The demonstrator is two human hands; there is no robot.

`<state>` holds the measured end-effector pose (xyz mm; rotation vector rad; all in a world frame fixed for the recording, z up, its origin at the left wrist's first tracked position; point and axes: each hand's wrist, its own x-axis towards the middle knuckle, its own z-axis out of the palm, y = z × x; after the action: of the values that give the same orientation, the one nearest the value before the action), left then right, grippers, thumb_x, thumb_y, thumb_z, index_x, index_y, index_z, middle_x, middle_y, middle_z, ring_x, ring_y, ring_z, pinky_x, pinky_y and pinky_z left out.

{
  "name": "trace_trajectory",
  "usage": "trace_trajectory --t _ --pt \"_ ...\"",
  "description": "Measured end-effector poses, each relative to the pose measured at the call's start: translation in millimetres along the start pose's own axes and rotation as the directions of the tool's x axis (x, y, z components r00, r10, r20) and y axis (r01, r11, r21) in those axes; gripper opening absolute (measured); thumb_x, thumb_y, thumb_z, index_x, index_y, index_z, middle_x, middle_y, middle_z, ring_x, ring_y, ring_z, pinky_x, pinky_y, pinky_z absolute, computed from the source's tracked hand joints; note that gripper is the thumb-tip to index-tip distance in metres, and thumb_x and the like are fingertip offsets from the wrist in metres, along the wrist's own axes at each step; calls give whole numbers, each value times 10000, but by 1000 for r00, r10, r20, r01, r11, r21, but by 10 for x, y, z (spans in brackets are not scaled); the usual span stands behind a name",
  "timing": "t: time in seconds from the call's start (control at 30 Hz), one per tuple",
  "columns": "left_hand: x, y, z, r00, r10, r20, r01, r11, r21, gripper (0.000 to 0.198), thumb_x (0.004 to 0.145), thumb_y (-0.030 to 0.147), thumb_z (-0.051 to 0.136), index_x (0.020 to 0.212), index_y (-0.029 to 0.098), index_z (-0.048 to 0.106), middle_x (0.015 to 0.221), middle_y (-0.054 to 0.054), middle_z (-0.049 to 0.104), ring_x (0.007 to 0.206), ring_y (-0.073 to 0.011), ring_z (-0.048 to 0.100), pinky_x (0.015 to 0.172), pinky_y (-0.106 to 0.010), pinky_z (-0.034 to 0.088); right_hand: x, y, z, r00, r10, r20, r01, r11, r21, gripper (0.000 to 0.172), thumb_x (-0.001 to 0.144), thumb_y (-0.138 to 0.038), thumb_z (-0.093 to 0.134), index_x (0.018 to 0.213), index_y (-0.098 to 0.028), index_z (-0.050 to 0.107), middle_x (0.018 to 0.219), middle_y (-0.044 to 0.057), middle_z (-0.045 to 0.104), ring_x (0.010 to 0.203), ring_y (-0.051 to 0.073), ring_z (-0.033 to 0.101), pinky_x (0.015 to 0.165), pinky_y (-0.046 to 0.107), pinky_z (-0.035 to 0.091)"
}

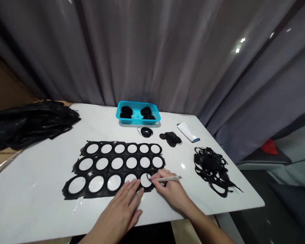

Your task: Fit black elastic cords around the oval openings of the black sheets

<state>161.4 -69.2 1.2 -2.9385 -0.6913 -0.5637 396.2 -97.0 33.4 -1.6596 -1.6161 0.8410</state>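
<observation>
A thin black sheet (106,176) lies on the white table, cut through by several rows of round holes. My left hand (125,203) rests flat on its front edge, fingers stretched out over the bottom row. At that row's right end, my right hand (169,186) grips slim pale tweezers (171,178), their tip pointing left. The tip is at the rim of the rightmost hole, where a thin black strand (148,176) curls up; whether the tweezers pinch it I cannot tell.
A blue basket (139,121) with black ring bundles stands at the back. Before it lie a coil of thin rings (145,132) and a pile of black discs (172,138). Black scraps (212,167) and a white packet (188,131) are right; black sheets (35,122) heap up left.
</observation>
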Motion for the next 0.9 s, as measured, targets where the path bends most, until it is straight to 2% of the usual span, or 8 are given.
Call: trace_trajectory --t 0.1,0.37,0.77,0.9 --pt "-30 15 -22 1000 -3 29 3 1000 -4 440 951 254 545 1381 158 533 1466 -143 531 1338 -290 525 1086 -432 466 -39 -39 100 998 -32 49 31 999 31 116 903 -173 593 825 -232 657 915 6 718 920 200 627 859 326 447" --pt "-29 52 -31 999 -25 43 26 1000 -3 457 941 221 545 1392 149 527 1484 -156 506 1361 -296 497 1064 -448 491 -32 -55 154 995 -56 77 49 995 89 141 880 -137 624 767 -221 632 898 -4 709 914 186 624 865 311 435" --pt "-50 51 -13 999 -34 35 36 999 -34 473 943 204 534 1413 163 511 1499 -137 493 1372 -289 480 1090 -441 465 -27 -62 170 998 -35 59 30 997 76 132 878 -120 606 795 -219 633 876 -5 703 885 187 612 838 315 430" --pt "-44 51 -14 998 -27 51 28 999 -21 488 921 197 549 1405 158 515 1496 -144 494 1367 -292 488 1075 -444 480 -26 -54 167 993 -106 49 105 994 29 158 892 -100 603 788 -219 604 859 -15 702 871 180 611 843 321 422"
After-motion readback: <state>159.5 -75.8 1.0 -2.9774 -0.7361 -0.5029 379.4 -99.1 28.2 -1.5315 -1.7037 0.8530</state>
